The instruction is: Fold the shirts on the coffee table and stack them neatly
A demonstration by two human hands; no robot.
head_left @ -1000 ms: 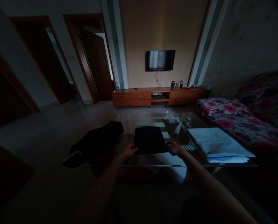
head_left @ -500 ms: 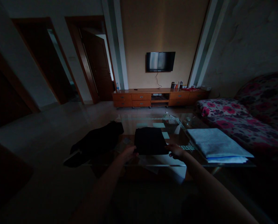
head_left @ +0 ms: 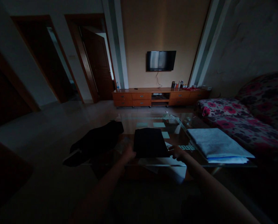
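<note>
A folded piece of black cloth (head_left: 149, 143), squarish and probably a garment, lies on the glass coffee table (head_left: 129, 161) in front of me. At its near left edge, my left hand (head_left: 129, 153) has its fingers closed on the fabric, slightly blurred. The near right corner is pinched by my right hand (head_left: 177, 153), thumb and forefinger together and the other fingers curled. To the left, a loose heap of black clothing (head_left: 97, 141) hangs partly over the table's edge. The dim light hides details of the dark fabric.
A stack of folded light-blue cloth (head_left: 219, 144) sits on the table's right end. Small items (head_left: 170, 117) lie toward its far side. Beyond stand a long wooden TV cabinet (head_left: 141, 98) and a wall-mounted television (head_left: 161, 60). A flowered sofa (head_left: 232, 112) is at the right.
The near edge of the folded black cloth has come slightly toward me and looks a little wider. Both hands stay at its sides. The heap and blue stack are unmoved.
</note>
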